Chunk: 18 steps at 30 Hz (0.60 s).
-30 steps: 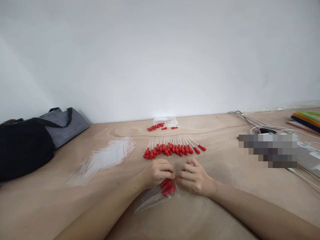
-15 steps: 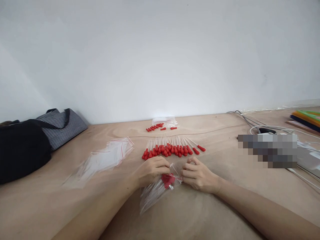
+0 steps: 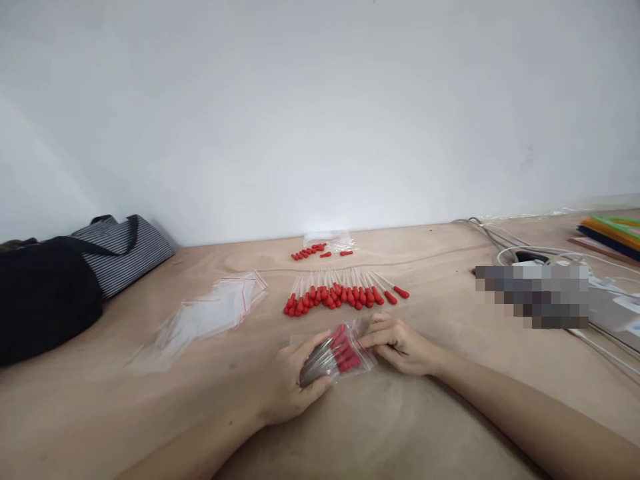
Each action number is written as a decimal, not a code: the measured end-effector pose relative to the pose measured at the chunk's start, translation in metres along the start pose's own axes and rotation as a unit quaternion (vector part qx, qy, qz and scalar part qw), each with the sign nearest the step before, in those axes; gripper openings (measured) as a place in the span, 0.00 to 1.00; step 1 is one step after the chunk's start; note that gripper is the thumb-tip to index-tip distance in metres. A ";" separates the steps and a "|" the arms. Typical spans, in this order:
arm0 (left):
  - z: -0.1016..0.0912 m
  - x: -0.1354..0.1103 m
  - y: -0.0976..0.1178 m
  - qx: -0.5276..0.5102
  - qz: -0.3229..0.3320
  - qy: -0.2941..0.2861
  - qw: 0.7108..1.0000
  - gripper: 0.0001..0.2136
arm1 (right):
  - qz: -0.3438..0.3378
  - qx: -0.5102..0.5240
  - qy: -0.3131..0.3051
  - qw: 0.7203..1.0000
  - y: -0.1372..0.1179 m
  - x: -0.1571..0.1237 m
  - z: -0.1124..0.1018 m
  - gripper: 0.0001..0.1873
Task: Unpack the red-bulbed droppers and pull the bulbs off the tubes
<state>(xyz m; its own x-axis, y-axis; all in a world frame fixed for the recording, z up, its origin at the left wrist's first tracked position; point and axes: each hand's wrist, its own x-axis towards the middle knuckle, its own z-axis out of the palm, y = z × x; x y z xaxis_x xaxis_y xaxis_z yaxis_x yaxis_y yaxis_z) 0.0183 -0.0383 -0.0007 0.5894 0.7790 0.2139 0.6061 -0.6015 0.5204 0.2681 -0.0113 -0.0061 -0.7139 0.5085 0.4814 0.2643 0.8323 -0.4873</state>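
Observation:
A clear zip-lock bag [image 3: 323,361] with several red-bulbed droppers [image 3: 346,357] inside lies between my hands. Around its left end my left hand [image 3: 289,383] is wrapped, thumb below and fingers above. At the bag's right end, by the zip opening, my right hand [image 3: 397,343] pinches the edge with curled fingers. The red bulbs point right, towards that opening; the clear tubes run left into my left palm. Just beyond my hands a row of loose droppers [image 3: 345,295] rests on the table, bulbs towards me.
Flat bags with red-edged seals [image 3: 215,310] spread over the table [image 3: 240,427] at left. Another bagged dropper group [image 3: 320,248] lies near the wall. A black and striped bag [image 3: 120,253] stands far left; cables [image 3: 487,233], a blurred object and colourful folders [image 3: 613,233] are on the right.
The dropper bag has turned flatter, its bulbs now facing right. My left hand has shifted from its top to grip around its left end. My right hand stays at the opening.

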 end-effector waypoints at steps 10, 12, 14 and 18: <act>-0.003 0.005 0.003 -0.003 -0.008 0.010 1.000 0.23 | 0.122 0.060 0.020 0.990 -0.008 0.011 0.011 0.13; -0.003 0.006 0.003 -0.010 -0.006 0.009 1.000 0.22 | 0.137 0.050 0.043 0.988 -0.013 0.014 0.013 0.10; -0.003 0.006 0.003 -0.016 -0.006 0.006 1.000 0.21 | 0.160 0.042 0.062 0.984 -0.017 0.014 0.017 0.08; -0.006 0.007 0.007 -0.026 -0.007 0.005 1.000 0.21 | 0.235 0.046 0.072 0.968 -0.020 0.014 0.023 0.08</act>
<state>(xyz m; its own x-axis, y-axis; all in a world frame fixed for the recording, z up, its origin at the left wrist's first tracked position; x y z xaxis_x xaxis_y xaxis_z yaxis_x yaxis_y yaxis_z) 0.0239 -0.0361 0.0096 0.5755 0.7893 0.2140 0.5860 -0.5805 0.5654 0.2376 -0.0257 -0.0064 -0.4302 0.8568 0.2844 0.4748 0.4827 -0.7360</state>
